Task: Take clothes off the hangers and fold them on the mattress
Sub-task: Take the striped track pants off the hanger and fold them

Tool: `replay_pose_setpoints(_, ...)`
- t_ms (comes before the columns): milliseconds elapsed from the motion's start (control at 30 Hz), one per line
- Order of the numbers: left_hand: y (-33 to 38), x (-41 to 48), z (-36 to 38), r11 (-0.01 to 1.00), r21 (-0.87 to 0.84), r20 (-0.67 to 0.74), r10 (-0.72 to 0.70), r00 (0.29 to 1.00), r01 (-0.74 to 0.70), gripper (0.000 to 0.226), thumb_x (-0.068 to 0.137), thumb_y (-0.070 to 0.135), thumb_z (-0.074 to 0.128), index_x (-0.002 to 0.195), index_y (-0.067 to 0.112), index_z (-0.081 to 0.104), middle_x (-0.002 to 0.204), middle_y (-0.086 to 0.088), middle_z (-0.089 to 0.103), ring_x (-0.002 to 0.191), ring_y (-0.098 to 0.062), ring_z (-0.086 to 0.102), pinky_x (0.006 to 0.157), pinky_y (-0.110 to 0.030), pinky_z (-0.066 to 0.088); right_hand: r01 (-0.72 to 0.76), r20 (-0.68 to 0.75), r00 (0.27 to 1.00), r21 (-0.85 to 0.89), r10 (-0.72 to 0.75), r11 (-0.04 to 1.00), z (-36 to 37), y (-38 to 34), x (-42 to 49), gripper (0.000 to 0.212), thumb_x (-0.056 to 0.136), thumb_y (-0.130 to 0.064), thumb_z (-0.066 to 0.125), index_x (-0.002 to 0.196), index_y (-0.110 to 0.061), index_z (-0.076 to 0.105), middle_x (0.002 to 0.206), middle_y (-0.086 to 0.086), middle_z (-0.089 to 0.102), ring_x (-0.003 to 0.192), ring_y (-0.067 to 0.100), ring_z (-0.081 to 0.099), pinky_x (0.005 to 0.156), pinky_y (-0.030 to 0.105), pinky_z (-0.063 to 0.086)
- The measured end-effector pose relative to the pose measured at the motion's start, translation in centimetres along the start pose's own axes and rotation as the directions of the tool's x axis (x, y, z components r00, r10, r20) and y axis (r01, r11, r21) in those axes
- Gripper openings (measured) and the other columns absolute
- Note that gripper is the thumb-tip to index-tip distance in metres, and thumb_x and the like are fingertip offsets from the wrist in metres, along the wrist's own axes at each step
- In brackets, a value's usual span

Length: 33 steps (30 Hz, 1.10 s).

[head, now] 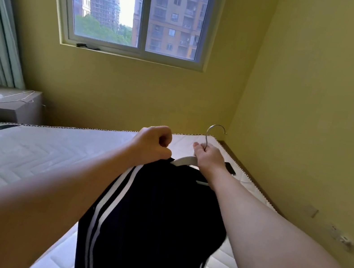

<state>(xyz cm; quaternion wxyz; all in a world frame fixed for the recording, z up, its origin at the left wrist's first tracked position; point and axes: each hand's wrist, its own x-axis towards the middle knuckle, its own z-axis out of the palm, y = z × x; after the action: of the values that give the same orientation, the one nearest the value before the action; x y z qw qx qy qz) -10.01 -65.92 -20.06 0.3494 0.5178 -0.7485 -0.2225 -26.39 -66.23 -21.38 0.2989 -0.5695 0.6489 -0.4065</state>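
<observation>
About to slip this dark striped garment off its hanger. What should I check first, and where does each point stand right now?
1. Hanger held firmly: ok, the right hand grips it at the base of the hook.
2. Garment held: ok, the left hand grips its shoulder edge.
3. Near shoulder freed: ok, that hanger arm shows bare between the hands.
4. Far shoulder freed: cannot tell, the right wrist hides it.
5. Room to fold: ok, bare mattress lies to the left.
6. Landing spot free of clutter: not ok, a small dark device lies by the right wrist.
</observation>
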Motion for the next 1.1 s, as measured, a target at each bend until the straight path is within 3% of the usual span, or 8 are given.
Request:
replay_pose_setpoints(100,0.3,-0.2,0.6,0.966,0.258,0.166,-0.043,0.985,-0.001,0.012,0.077,0.02,0.061,0.081,0.028,0.053,0.083,0.009,0.056,0.074,-0.014,0.047,0.061,-0.025,0.034,0.05,-0.13,0.991,0.113,-0.035,0.992,0.6,-1.9,0.2,0.039,0.101,-0.033,0.037,0.066,-0.017,0.035,0.061,0.001,0.047,0.055,0.022,0.05,0.061,0.03,0.043)
replay_pose_setpoints(167,0.8,-0.4,0.8,0.934,0.357,0.232,-0.068,0.97,-0.02,0.012,0.082,0.027,0.056,0.092,0.031,0.058,0.094,0.01,0.059,0.081,-0.01,0.049,0.061,-0.024,0.036,0.028,-0.191,0.981,0.058,-0.016,0.998,0.7,-2.4,0.7,0.041,0.102,-0.032,0.034,0.065,-0.016,0.03,0.061,0.002,0.043,0.063,0.025,0.046,0.064,0.034,0.039)
replay_pose_setpoints(400,2.6,0.4,3.7,0.97,0.233,0.372,-0.028,0.928,-0.064,0.019,0.092,0.021,0.048,0.075,0.024,0.057,0.087,-0.012,0.066,0.068,-0.018,0.056,0.069,-0.029,0.049,0.039,-0.192,0.98,-0.03,-0.044,0.999,0.7,-3.6,0.3,0.042,0.101,-0.031,0.04,0.062,-0.016,0.029,0.065,0.002,0.045,0.077,0.023,0.044,0.065,0.027,0.03)
replay_pose_setpoints(533,2.1,0.9,2.6,0.98,0.183,0.321,0.011,0.947,-0.074,0.013,0.095,0.019,0.049,0.097,0.012,0.06,0.07,-0.001,0.053,0.062,-0.015,0.048,0.051,-0.02,0.034,0.078,-0.058,0.995,-0.124,-0.086,0.989,-1.1,-1.5,-0.4,0.026,0.085,-0.051,0.059,0.079,-0.027,0.053,0.083,-0.011,0.056,0.101,0.021,0.053,0.096,0.038,0.04)
replay_pose_setpoints(600,1.8,1.0,1.7,0.995,0.081,0.332,0.022,0.943,-0.051,0.014,0.094,0.021,0.053,0.083,0.015,0.056,0.061,0.004,0.043,0.049,-0.009,0.039,0.042,-0.016,0.029,0.023,-0.006,1.0,-0.301,-0.026,0.953,-2.4,-0.3,-1.4,0.037,0.086,-0.063,0.047,0.103,-0.033,0.06,0.104,-0.007,0.057,0.119,0.02,0.042,0.106,0.04,0.029)
replay_pose_setpoints(733,0.2,1.4,-0.1,0.988,-0.084,0.061,-0.122,0.991,0.126,0.049,0.079,0.057,0.063,0.051,0.02,0.046,0.048,0.006,0.033,0.044,-0.012,0.03,0.051,-0.025,0.022,-0.078,-0.149,0.989,-0.595,-0.014,0.8,-3.6,1.1,-2.0,0.036,0.095,-0.051,0.032,0.111,-0.034,0.058,0.121,-0.001,0.056,0.125,0.023,0.037,0.106,0.044,0.021)
replay_pose_setpoints(900,0.2,0.8,-0.5,0.972,0.122,-0.25,-0.164,0.954,0.199,0.062,0.081,0.065,0.052,0.047,0.018,0.031,0.048,0.004,0.034,0.056,-0.019,0.039,0.068,-0.032,0.03,-0.261,-0.1,0.965,-0.27,0.242,0.927,-3.5,0.1,-1.8,0.027,0.079,-0.048,0.039,0.089,-0.025,0.049,0.094,0.0,0.055,0.111,0.029,0.049,0.098,0.045,0.039)
replay_pose_setpoints(1100,0.1,0.6,-1.1,0.956,0.164,-0.404,-0.161,0.901,0.244,0.057,0.089,0.054,0.043,0.048,0.016,0.034,0.05,0.001,0.037,0.056,-0.018,0.043,0.079,-0.031,0.026,-0.233,-0.156,0.969,-0.305,0.193,0.924,-3.4,0.8,-1.7,0.016,0.086,-0.027,0.038,0.077,-0.018,0.048,0.099,0.007,0.052,0.093,0.031,0.05,0.079,0.032,0.044)
